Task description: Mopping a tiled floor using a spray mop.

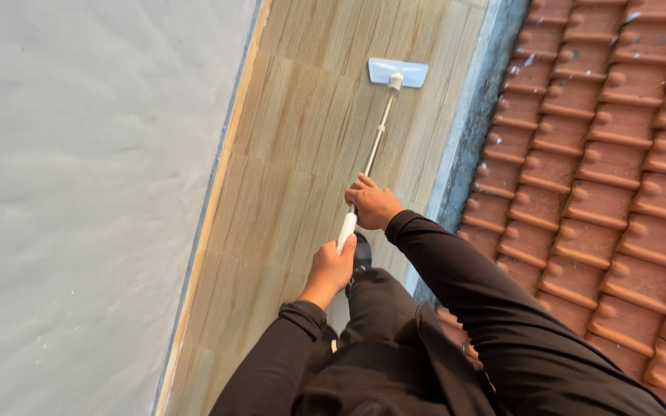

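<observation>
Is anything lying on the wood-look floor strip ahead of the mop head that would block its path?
Nothing visible does. The mop head lies flat on the floor strip, bare between the grey wall and the concrete edge. The left hand and right hand both grip the mop handle.

Soft, even daylight — faint shadows, slight motion blur.

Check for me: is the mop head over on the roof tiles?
No. The mop head lies flat on the wood-look floor, left of the grey ledge that borders the roof tiles.
</observation>
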